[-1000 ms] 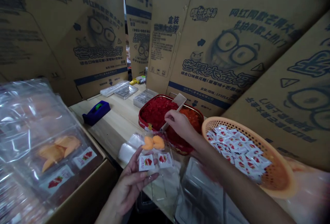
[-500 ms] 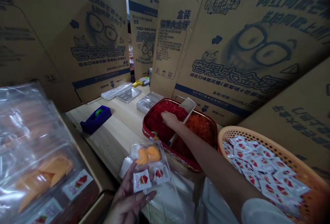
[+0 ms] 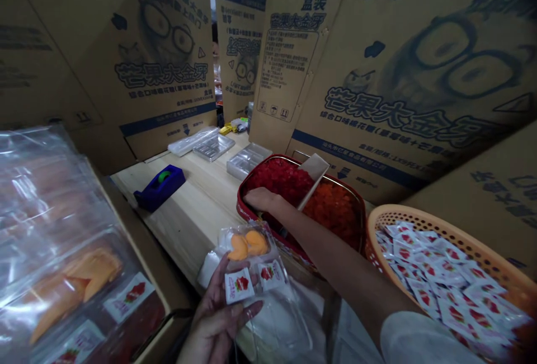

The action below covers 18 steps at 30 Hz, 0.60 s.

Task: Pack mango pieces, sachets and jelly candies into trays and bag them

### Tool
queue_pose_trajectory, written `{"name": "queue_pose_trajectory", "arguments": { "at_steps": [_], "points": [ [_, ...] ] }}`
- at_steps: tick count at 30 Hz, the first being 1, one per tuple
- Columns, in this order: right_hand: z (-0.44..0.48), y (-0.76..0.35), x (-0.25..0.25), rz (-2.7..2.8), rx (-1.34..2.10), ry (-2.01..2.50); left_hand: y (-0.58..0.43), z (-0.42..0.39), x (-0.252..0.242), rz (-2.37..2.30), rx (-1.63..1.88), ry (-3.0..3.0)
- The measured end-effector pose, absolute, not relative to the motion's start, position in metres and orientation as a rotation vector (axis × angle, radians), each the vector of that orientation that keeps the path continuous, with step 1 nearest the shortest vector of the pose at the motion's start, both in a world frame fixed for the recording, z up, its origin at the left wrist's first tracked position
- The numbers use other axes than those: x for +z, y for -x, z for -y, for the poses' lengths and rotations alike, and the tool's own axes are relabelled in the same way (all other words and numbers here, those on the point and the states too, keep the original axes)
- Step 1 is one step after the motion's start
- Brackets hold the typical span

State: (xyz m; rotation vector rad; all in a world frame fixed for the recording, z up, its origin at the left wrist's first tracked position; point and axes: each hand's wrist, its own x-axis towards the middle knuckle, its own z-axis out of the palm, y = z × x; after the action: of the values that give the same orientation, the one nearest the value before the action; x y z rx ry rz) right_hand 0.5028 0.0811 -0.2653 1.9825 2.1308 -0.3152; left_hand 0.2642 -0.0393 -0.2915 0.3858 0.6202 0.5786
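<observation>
My left hand point(image 3: 220, 313) holds a clear plastic tray point(image 3: 289, 311) at the bottom centre, its fingers and thumb on the near side. Orange candy pieces point(image 3: 248, 244) lie in the tray's far compartment, with two white sachets with red print point(image 3: 239, 284) nearer me. Beyond it, my right hand point(image 3: 260, 199) reaches down into the left part of a red tin point(image 3: 242, 207), among red pieces point(image 3: 285, 180). Its fingertips are hidden. A white divider point(image 3: 315, 169) separates these from orange-red pieces point(image 3: 333, 213) in the tin.
An orange basket point(image 3: 380, 214) of sachets stands right. At the left, a carton point(image 3: 168, 297) holds filled clear packs point(image 3: 75, 274). A blue tape dispenser point(image 3: 161, 188) and clear empty boxes point(image 3: 247, 160) sit on the wooden table point(image 3: 188, 224). Large cartons point(image 3: 168, 73) wall the back.
My right hand has moved left and nearer me within the tin, its fingers now lower inside. The view has shifted slightly; my left hand still holds the tray.
</observation>
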Motion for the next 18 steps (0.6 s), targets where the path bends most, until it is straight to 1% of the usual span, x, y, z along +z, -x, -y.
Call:
{"name": "queue_pose_trajectory", "arguments": {
  "at_steps": [3, 7, 9, 10, 12, 13, 15, 18],
  "points": [
    [-0.076, -0.512, -0.256, -2.164, -0.272, -2.024, -0.266, 0.037, -0.288, -0.594, 0.594, -0.374],
    [-0.047, -0.520, -0.231, -2.205, -0.216, -2.156, -0.266, 0.035, -0.288, -0.552, 0.602, -0.398],
    [-0.018, -0.510, -0.215, -2.275, -0.355, -2.256, -0.265, 0.034, -0.289, -0.536, 0.609, -0.418],
    [-0.002, -0.501, -0.207, -2.329, -0.524, -2.284, -0.265, 0.034, -0.290, -0.528, 0.610, -0.425],
    [0.032, -0.478, -0.194, -2.448, -0.893, -2.105, -0.264, 0.034, -0.290, -0.508, 0.611, -0.437],
    [0.048, -0.465, -0.189, -2.472, -0.986, -1.989, -0.264, 0.034, -0.289, -0.501, 0.612, -0.443],
    [0.072, -0.440, -0.185, -2.469, -1.049, -1.822, -0.263, 0.034, -0.288, -0.491, 0.610, -0.456],
    [0.092, -0.416, -0.187, -2.390, -0.967, -1.848, -0.262, 0.035, -0.286, -0.493, 0.612, -0.466]
  ]
}}
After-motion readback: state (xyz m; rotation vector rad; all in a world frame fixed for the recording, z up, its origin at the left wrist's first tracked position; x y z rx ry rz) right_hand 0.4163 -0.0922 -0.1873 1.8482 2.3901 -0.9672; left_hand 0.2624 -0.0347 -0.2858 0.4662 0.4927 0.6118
